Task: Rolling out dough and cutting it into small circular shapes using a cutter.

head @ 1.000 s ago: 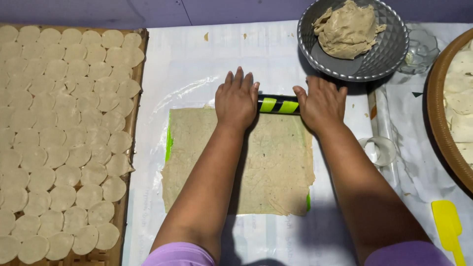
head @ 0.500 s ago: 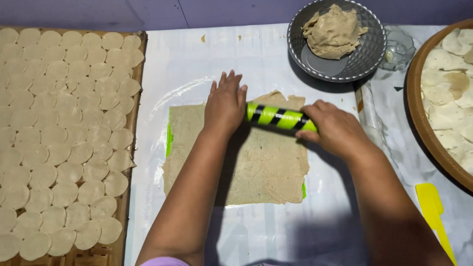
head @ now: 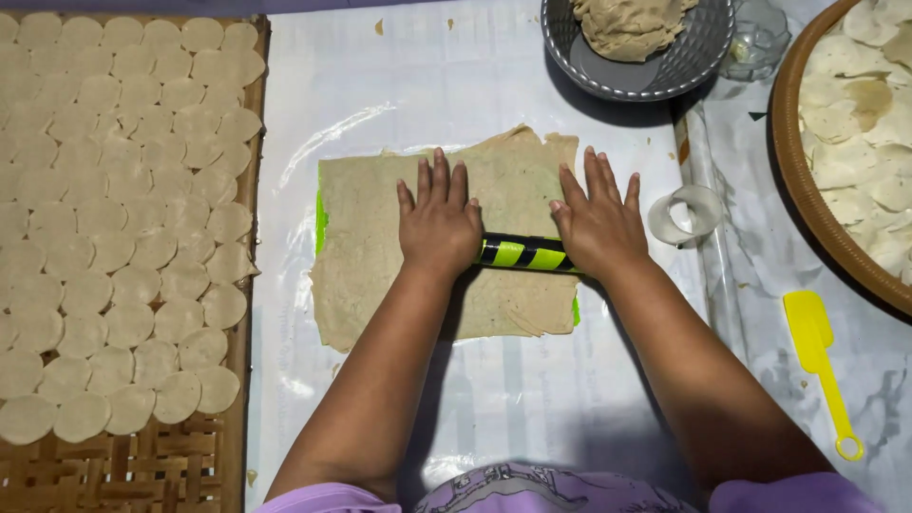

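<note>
- Far left: flat woven bamboo tray (head: 142, 470), nearly covered with rows of small pale round dough discs (head: 123, 218); bottom strip of the tray bare.
- Centre: white plastic-covered work surface (head: 494, 399). On it a thin, roughly rectangular beige sheet of rolled dough (head: 361, 256), lying on a bright green mat (head: 321, 218) that shows only at the sheet's left edge and lower right corner.
- Left hand (head: 439, 223): palm down, fingers spread and straight, pressing on the left end of a black-and-lime striped cylindrical rolling pin (head: 525, 253). Not clenched around it.
- Rolling pin lies horizontally across the middle of the dough sheet, touching it; only the striped midsection shows between the two hands.
- Right hand (head: 597, 220): palm down, fingers spread, flat on the right end of the pin. Hands apart, one at each end.
- Top, right of centre: grey perforated metal bowl (head: 665, 71) holding a lump of beige dough (head: 627, 24).
- Just right of the right hand: clear round ring cutter (head: 686, 215) on the surface.
- Lower right: yellow plastic spatula (head: 819, 366), lying flat, well apart from the hands.
- Far right: round brown woven tray (head: 793, 180) with irregular pale dough scraps (head: 864, 123).
</note>
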